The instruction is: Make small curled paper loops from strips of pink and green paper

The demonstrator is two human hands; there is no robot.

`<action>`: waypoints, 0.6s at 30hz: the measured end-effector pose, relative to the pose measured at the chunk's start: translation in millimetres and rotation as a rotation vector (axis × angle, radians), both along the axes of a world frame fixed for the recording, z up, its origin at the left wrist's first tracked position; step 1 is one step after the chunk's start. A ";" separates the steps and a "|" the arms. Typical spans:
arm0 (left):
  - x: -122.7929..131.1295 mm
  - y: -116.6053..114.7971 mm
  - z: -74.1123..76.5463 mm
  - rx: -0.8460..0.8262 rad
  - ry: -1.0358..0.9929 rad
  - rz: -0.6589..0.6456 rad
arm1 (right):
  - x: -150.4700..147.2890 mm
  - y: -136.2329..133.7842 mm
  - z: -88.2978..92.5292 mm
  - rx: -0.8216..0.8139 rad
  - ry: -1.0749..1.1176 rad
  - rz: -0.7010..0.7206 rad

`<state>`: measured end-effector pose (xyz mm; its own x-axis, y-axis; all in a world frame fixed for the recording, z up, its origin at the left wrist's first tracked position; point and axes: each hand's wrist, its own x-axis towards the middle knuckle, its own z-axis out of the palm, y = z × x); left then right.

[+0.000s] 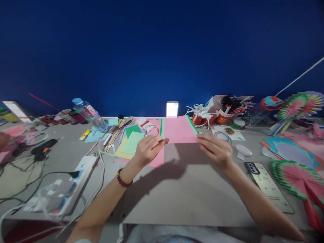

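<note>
A pink sheet of paper (179,130) with green strips along its left and right sides is held up over the grey table (192,195). At its near left corner, the thumb and fingers of my left hand (148,150) are pinched on the edge. My right hand (216,150) grips the near right corner the same way. Below the sheet, a shadow falls across the table. Beside my left hand, and partly hidden by it, lie light green paper (134,143) and more pink paper (158,160).
At left are a power strip (79,182) with cables, a glue gun (44,149) and a tilted bottle (89,113). Red cups (222,117) of tools stand at the back. A phone (268,185), coloured paper (291,150) and a pleated fan (298,180) lie right. Another person's hand (3,139) shows far left.
</note>
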<state>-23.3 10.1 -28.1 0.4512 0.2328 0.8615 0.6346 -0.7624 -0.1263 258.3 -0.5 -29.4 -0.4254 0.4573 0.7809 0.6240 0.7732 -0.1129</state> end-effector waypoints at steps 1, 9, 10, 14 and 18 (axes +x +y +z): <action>-1.4 -5.4 -13.1 -0.022 0.042 0.020 | 1.8 -5.6 -14.7 -0.019 -0.059 -0.003; -1.9 -33.1 -90.1 -0.101 0.443 0.042 | 7.4 -29.5 -105.7 -0.179 -0.287 0.031; -0.9 -34.3 -93.4 -0.149 0.455 0.042 | 8.0 -28.4 -107.8 -0.220 -0.275 0.039; 1.2 -37.4 -102.0 -0.376 0.420 0.029 | 8.0 -22.5 -107.3 -0.390 -0.204 0.089; 0.7 -37.9 -108.5 -0.604 0.308 -0.010 | 6.3 -19.5 -106.5 -0.556 -0.092 0.090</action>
<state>-22.6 -27.8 -136.5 0.6596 0.6275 0.4137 0.6305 -0.7616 0.1500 264.6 -20.0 -135.9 -0.5365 0.7480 0.3906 0.5854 0.6633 -0.4662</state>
